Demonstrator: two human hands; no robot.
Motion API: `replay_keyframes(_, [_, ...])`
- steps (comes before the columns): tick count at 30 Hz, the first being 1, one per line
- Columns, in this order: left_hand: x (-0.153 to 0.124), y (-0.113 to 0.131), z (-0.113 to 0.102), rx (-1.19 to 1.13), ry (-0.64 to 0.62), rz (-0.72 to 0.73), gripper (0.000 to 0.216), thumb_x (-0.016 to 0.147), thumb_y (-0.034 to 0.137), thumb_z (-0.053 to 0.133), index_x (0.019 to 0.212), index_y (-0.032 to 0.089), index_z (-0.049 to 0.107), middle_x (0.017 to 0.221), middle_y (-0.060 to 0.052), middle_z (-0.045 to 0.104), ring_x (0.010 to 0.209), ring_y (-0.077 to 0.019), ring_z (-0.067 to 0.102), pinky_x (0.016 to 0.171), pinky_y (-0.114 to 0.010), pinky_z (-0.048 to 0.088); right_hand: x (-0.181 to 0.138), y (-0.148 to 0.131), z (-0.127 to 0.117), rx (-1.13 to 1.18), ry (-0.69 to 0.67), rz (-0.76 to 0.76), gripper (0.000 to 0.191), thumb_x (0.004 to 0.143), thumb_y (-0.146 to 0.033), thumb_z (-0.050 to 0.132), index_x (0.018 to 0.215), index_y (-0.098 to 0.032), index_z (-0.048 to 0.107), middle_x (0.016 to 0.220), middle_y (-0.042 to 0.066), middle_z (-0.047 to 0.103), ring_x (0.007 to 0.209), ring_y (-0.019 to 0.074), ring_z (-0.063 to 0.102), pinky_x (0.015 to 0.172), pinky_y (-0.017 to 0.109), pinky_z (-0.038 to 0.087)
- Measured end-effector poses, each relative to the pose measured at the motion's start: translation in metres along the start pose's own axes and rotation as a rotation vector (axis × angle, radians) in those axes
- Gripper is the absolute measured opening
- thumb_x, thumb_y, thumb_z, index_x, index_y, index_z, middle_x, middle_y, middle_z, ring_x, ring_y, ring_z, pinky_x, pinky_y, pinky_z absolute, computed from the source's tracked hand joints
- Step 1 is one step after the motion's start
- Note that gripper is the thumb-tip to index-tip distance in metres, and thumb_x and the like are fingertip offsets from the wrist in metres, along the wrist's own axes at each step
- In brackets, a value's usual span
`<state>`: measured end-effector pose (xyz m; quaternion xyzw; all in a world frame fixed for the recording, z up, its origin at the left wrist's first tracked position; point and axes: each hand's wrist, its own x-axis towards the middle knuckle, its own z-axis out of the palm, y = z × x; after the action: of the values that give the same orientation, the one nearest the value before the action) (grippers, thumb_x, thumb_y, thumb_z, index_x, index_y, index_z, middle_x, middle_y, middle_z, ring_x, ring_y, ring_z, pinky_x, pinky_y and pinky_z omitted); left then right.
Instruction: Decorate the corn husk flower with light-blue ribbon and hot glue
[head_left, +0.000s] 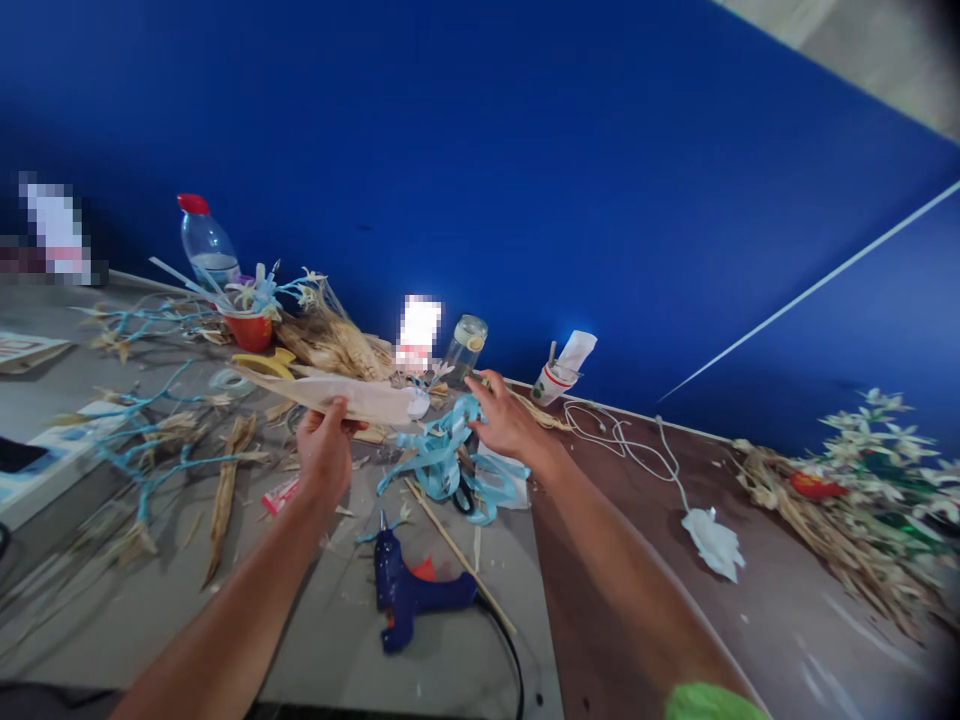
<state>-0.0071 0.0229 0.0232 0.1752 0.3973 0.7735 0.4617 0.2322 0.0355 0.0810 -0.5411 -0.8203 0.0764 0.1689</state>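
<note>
**Holding a Pale Sheet Beside Loose Blue Ribbon**

At far left, blue-wrapped branches [142, 505] lie on the table [315, 650], with pale, petal-like pieces at several tips. This portion of the work appears complete: the wrapping is on and the pieces are attached. A long dried husk strip [225, 500] lies loose just beside the branches.

Behind them, a red cup [250, 332] holds further blue and white pieces. To its right lies a bundle of dried husks [337, 340], apparently unused stock.

The left hand [326, 450] is closed on a pale sheet [352, 395], thumb above and fingers below. The sheet is held off the table, broad and in one piece; no joint to any branch is visible. Its shaping and fixing are therefore judged outstanding.

Near the table's front edge, a blue glue gun [401, 590] lies on its side, out of hand. Behind it, blue ribbon [442, 460] forms a loose, tangled heap, not wound on anything.

The right hand [502, 415] is partly open at the heap's right side, thumb and index finger apart. Contact with the ribbon cannot be confirmed.

At far right, a white flower spray [870, 430] lies well apart from both hands.
</note>
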Motion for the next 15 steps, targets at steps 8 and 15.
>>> replay_keyframes(8, [-0.001,-0.002,0.002,-0.014,-0.019,0.016,0.023,0.057,0.026,0.072,0.071,0.015,0.057,0.061,0.005,0.058,0.047,-0.0056,0.05,0.048,-0.019,0.042,-0.062,-0.05,0.0,0.276,-0.416,-0.196,0.016,0.08,-0.016,0.054,0.088,-0.016,0.067,0.084,0.003,0.065,0.079,0.0137,0.058,0.073,0.023,0.042])
replay_keyframes(15, [-0.001,-0.007,0.001,0.002,-0.021,0.012,0.028,0.055,0.031,0.073,0.071,0.015,0.057,0.061,0.005,0.059,0.046,-0.0061,0.05,0.046,-0.02,0.041,-0.08,-0.058,0.021,0.285,-0.518,-0.224,0.02,0.081,-0.015,0.052,0.094,-0.017,0.067,0.089,0.004,0.064,0.084,0.0143,0.058,0.077,0.023,0.042])
